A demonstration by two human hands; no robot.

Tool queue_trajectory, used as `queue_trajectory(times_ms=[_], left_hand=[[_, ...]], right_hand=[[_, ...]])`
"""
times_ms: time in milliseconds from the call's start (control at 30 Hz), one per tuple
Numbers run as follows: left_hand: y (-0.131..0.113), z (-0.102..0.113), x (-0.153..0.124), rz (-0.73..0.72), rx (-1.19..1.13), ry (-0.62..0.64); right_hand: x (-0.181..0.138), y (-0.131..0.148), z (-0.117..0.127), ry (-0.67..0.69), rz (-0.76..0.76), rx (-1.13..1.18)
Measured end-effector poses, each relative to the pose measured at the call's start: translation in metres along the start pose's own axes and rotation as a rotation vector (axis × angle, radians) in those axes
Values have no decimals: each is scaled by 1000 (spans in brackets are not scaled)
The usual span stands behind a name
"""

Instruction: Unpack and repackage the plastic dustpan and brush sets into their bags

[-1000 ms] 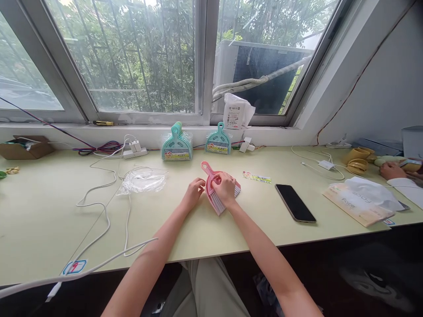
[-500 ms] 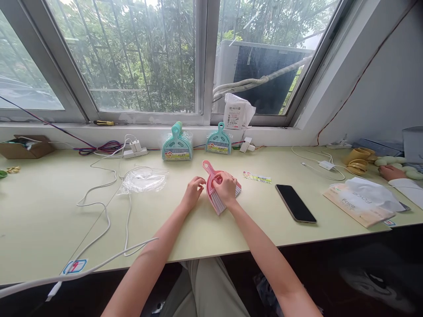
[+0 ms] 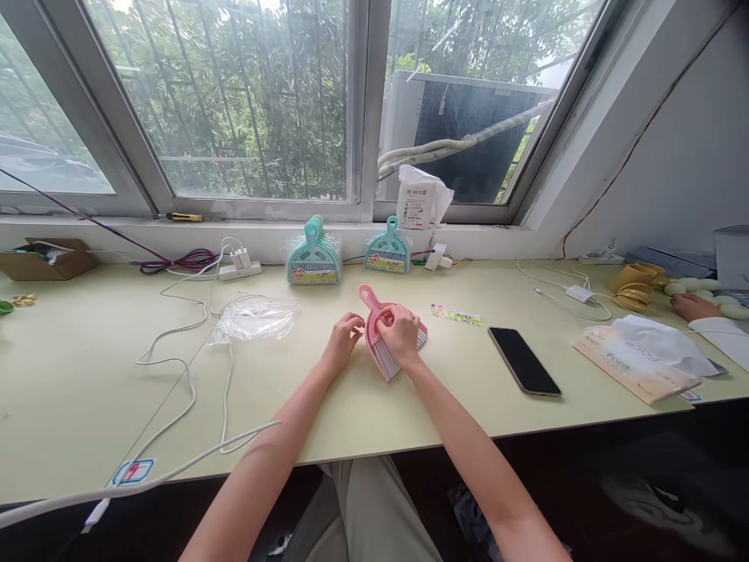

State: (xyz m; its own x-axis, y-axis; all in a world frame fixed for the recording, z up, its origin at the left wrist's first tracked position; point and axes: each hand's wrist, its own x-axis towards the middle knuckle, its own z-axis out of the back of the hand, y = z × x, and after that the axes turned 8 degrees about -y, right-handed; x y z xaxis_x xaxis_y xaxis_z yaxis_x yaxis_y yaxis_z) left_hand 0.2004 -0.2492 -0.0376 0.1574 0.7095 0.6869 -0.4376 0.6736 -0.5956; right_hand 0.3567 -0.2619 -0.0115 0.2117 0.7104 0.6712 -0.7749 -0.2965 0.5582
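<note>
A pink mini dustpan and brush set (image 3: 386, 363) lies at a slant on the table, its looped handle pointing away from me and the pale bristles toward me. My right hand (image 3: 399, 334) is over its middle, fingers pinched on the brush part, which the hand partly hides. Close by the left edge of the set is my left hand (image 3: 344, 340), with fingers loosely bent and apart; whether a fingertip touches the pink rim I cannot tell. A printed label strip (image 3: 456, 315) lies flat to the right, and crumpled clear plastic wrap (image 3: 256, 318) to the left.
Wrapped green dustpan sets (image 3: 314, 254) and another green set (image 3: 387, 248) lean against the wall. A phone (image 3: 523, 361) and a tissue pack (image 3: 640, 359) lie on the right. White cables (image 3: 188, 382) cross the left side. Another person's hand (image 3: 695, 306) shows at far right.
</note>
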Motion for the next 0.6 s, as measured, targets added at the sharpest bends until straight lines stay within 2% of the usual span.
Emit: queue_trajectory(times_ms=[367,467,533,600], left_hand=[[-1,3,2,27,-18,-38],[-21,18,10,114,-99,-145],[-45,32,13,180,-251,-243],[-77,44,10,249,-477,-263]], right_hand=[[0,-3,-1,-7,19,-23],[2,-4,0,-13,-5,-13],[3,-6,1,-19,-23,-4],[4,-8,1,-16,-32,-3]])
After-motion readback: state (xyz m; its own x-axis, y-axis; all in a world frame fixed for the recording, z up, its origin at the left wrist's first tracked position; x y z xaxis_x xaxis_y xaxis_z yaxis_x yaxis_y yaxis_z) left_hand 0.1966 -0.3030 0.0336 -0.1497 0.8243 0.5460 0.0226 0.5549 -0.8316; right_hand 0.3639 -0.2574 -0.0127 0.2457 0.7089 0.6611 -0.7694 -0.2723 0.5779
